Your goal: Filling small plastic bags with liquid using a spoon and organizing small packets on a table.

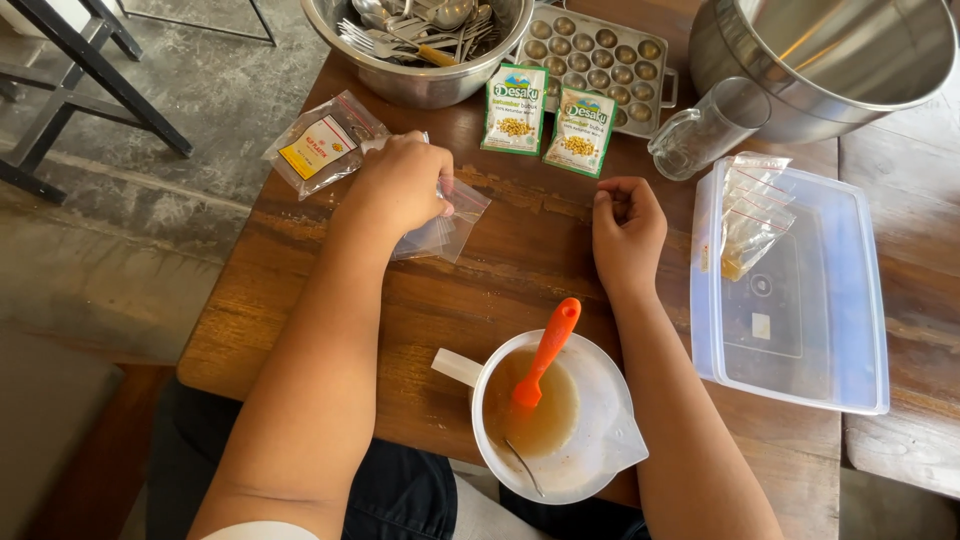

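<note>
left hand (402,188) palm down, fingers pressed onto a stack of small clear zip bags (450,225) lying flat on the wooden table (330,320), pinning them; bags poke out from under the fingertips toward the right hand. just beyond the left hand, a clear packet with yellow and red label (322,145), touching or nearly at the knuckles. right hand (626,232) curled into a loose fist, holding nothing visible, resting on the table well apart from the bags. just beyond it two green sachets (548,120). near its wrist, white measuring jug (560,420) with brownish liquid and an orange spatula (545,350) standing in it. further right, clear plastic lid (800,330) with more bags, tipped glass jar (700,130). far edge: steel bowl of cutlery (420,50), mould tray (600,55), large steel bowl (830,60).
</note>
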